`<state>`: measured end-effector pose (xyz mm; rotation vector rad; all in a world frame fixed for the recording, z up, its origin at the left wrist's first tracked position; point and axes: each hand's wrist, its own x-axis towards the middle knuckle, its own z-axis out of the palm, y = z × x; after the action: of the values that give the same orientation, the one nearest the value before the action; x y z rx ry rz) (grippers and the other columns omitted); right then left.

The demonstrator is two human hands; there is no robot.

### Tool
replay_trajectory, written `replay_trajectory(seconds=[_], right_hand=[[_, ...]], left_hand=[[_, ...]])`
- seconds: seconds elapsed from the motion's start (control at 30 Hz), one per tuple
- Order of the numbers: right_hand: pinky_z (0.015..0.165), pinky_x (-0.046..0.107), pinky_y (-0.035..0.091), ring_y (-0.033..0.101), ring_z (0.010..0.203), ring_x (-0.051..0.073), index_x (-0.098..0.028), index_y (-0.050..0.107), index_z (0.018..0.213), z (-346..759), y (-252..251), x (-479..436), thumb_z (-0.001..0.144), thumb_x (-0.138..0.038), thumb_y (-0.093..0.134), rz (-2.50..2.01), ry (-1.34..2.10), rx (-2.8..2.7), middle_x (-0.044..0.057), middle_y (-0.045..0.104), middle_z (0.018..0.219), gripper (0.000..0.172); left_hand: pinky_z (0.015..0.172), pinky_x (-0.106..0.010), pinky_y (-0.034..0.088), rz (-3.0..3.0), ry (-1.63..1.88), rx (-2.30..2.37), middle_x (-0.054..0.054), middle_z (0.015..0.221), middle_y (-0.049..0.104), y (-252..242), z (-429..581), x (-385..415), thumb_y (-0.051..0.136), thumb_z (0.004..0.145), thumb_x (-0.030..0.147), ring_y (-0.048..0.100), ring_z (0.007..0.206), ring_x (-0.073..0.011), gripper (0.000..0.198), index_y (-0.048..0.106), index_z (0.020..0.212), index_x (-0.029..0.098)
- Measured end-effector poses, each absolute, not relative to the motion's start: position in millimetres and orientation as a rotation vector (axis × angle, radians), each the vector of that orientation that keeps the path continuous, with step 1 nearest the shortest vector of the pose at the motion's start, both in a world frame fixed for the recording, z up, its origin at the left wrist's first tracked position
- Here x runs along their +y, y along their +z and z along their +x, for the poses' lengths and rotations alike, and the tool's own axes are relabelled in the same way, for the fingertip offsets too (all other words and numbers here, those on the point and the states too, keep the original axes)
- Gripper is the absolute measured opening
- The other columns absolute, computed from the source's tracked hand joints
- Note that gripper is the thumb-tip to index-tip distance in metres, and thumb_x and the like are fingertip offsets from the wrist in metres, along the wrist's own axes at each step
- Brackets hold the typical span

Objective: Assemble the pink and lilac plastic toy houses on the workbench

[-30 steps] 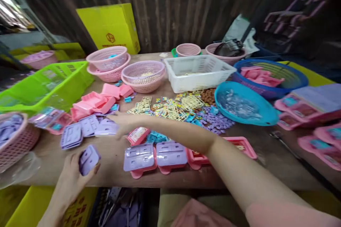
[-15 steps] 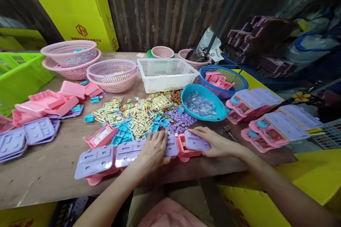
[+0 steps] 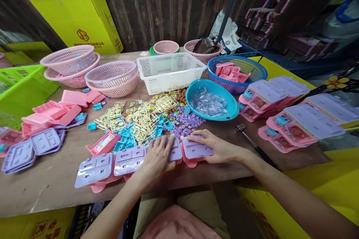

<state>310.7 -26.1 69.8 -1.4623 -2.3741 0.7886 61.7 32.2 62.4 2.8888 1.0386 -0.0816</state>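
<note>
A row of pink plastic toy boxes with purple lids runs along the table's near edge, such as the leftmost lidded box [image 3: 95,170]. My left hand [image 3: 157,157] is closed over the third box [image 3: 175,151], fingers on top of its lid and thumb at the near side. At the row's right end, my right hand [image 3: 217,147] grips a purple lid [image 3: 198,149] that lies over its pink box [image 3: 191,162]. Behind the row are a small pink tray [image 3: 103,142], cream part frames [image 3: 144,125], turquoise pieces [image 3: 125,138] and purple discs [image 3: 189,121].
A turquoise bowl [image 3: 211,101] holds clear pieces. Behind it a blue basket [image 3: 237,69] holds pink parts. A white basket [image 3: 171,76] stands mid-back. Finished-looking boxes [image 3: 305,123] are stacked right; loose lids [image 3: 21,155] lie left. A metal rod [image 3: 254,143] lies beyond my right forearm.
The purple lid in my right hand has come down and now covers the rightmost pink box, which was partly open before. My left hand stays on its box. The camera view has shifted slightly.
</note>
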Motion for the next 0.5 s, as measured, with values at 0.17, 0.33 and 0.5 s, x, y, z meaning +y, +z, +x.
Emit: replay_trajectory(seconds=[0.17,0.33,0.5], right_hand=[[0.103,0.044,0.032,0.035,0.123,0.026,-0.027,0.039,0.137,307.9,60.8,-28.9,0.073,-0.039,0.068,-1.515,0.58,-2.428,0.009,0.04,0.135,0.071],[0.096,0.046,0.038,0.042,0.113,0.028,-0.026,0.046,0.133,306.4,35.8,-31.1,0.07,-0.062,0.062,-1.524,0.327,-2.378,0.012,0.046,0.13,0.075],[0.096,0.045,0.037,0.044,0.111,0.028,-0.029,0.047,0.132,307.3,27.4,-31.3,0.072,-0.064,0.058,-1.51,0.278,-2.343,0.011,0.047,0.128,0.071]], left_hand=[[0.096,-0.054,0.031,2.898,0.004,1.212,-0.016,0.123,0.051,56.7,71.8,23.3,0.053,0.077,0.059,0.045,0.113,-0.0341,0.075,0.037,0.136,0.017],[0.09,-0.053,0.035,2.868,0.074,1.302,-0.013,0.12,0.053,55.8,80.5,19.1,0.05,0.076,0.064,0.047,0.108,-0.0327,0.072,0.042,0.133,0.021],[0.094,-0.054,0.033,2.838,0.067,1.289,-0.013,0.125,0.053,54.7,76.6,20.0,0.05,0.077,0.062,0.047,0.112,-0.033,0.071,0.042,0.134,0.021]])
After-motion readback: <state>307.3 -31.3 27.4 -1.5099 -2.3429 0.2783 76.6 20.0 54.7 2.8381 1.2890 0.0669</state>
